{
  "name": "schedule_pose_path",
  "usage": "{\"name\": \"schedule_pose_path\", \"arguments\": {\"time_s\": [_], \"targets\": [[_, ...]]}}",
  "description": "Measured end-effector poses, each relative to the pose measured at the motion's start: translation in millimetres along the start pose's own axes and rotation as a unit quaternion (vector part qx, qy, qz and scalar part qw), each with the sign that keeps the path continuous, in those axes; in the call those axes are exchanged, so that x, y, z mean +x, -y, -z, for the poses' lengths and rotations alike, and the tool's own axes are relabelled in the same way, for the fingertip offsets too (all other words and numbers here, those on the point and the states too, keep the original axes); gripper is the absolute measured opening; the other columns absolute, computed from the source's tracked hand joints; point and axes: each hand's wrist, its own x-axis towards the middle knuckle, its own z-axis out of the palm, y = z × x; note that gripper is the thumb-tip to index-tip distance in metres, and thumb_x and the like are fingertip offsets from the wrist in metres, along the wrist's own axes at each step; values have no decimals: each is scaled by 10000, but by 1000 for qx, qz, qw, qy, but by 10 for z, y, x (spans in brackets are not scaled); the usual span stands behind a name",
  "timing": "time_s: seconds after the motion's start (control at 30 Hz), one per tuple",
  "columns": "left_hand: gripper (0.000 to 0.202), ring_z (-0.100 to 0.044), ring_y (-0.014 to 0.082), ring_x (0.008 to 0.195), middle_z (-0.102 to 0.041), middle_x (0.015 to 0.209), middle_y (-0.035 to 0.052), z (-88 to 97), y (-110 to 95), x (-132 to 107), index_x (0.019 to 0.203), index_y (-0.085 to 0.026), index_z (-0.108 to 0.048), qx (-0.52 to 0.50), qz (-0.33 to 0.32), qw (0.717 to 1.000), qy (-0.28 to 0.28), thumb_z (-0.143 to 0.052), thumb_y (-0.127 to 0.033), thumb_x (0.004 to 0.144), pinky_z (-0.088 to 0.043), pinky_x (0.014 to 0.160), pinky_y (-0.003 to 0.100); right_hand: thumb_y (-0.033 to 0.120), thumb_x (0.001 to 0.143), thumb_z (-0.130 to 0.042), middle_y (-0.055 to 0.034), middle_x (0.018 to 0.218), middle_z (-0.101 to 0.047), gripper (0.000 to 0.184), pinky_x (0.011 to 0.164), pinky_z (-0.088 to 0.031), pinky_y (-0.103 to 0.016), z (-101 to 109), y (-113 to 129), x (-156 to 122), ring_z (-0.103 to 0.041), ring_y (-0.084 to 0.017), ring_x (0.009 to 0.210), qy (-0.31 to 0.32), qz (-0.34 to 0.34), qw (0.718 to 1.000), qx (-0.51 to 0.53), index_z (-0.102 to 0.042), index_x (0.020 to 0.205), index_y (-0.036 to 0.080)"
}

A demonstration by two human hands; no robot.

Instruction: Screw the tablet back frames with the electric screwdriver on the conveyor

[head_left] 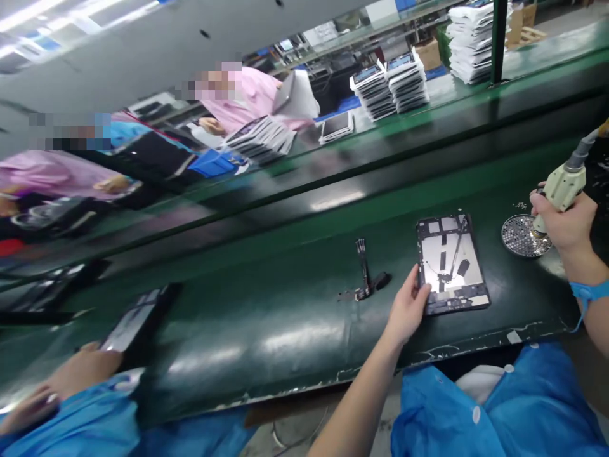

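An opened tablet chassis (451, 263) lies on the green conveyor belt (285, 317), its inner metal plate and parts facing up. My left hand (408, 308) grips its lower left corner, thumb on top. My right hand (566, 219) is closed round a cream electric screwdriver (561, 190), its tip down on a round perforated screw tray (522, 236). A blue wrist strap (590, 291) circles my right wrist. A small black flex-cable part (365, 276) lies on the belt just left of the chassis.
A co-worker's hands in blue sleeves (71, 393) hold another tablet (136, 317) at the lower left. Across the belt, people in pink (257, 95) work beside stacks of tablets (390, 86). White stacks (471, 38) stand at the far right, beside a dark post (497, 38).
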Motion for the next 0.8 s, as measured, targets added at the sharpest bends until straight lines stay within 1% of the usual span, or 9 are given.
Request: {"name": "schedule_pose_path", "arguments": {"time_s": [0.2,0.27,0.4,0.43,0.47,0.53,0.57,0.63,0.8], "targets": [[1031,-601,281,1178,-517,1366,120,-99,-36,-400,1604,-250,-364,249,-95,962,61,-860,-490,732,-517,1047,431,419,822,-756,-106,924,-732,437,775,-588,-342,1,1,83,-674,-180,759,33,-5,999,21,-710,1100,86],[1045,-561,310,1268,-505,1372,123,-139,-40,-439,1593,-253,-371,273,-107,954,54,-890,-450,707,-501,1084,444,430,833,-743,-114,1019,-720,459,828,-583,-355,74,43,39,-689,-205,875,41,10,999,-2,-692,1154,106],[885,-604,283,1169,-568,1245,105,-121,22,-425,1554,-217,-425,305,-113,943,68,-840,-402,794,-533,1024,423,432,843,-754,-132,1214,-615,497,893,-561,-414,351,177,-397,-647,-256,1020,-43,129,986,-97,-639,1246,166],[841,-616,273,1131,-580,1221,98,-97,44,-413,1543,-217,-439,309,-123,940,77,-823,-399,817,-540,1002,414,426,872,-731,-106,1122,-633,422,872,-559,-416,414,195,-561,-643,-249,961,2,146,983,-113,-646,1211,189],[804,-624,264,1098,-588,1204,92,-70,66,-402,1533,-220,-452,314,-138,935,87,-809,-396,835,-545,984,406,432,884,-726,-85,1060,-645,377,833,-563,-404,462,201,-728,-641,-240,906,118,158,972,-131,-650,1180,213],[739,-629,252,1062,-596,1183,84,-17,103,-381,1511,-221,-479,325,-168,925,102,-789,-388,861,-545,966,394,438,926,-678,-93,1154,-650,388,841,-573,-401,505,176,-1029,-655,-254,976,363,148,908,-149,-623,1258,246],[706,-627,249,1059,-597,1179,83,5,116,-372,1500,-217,-492,332,-182,919,111,-776,-381,875,-542,966,391,457,910,-698,-101,1175,-644,444,864,-570,-426,501,151,-1148,-647,-276,1014,424,146,879,-164,-610,1292,247],[645,-622,248,1064,-598,1172,86,37,128,-353,1485,-207,-510,348,-207,905,129,-744,-370,906,-536,968,389,461,880,-744,-115,1211,-628,542,910,-551,-475,463,92,-1309,-623,-310,1078,485,142,840,-196,-577,1346,239],[540,-624,233,1025,-602,1156,88,70,85,-308,1480,-230,-514,387,-256,869,171,-642,-387,979,-537,931,362,373,904,-717,-126,1105,-644,408,851,-540,-452,376,0,-1379,-631,-305,1009,481,147,834,-228,-570,1234,184]]}}
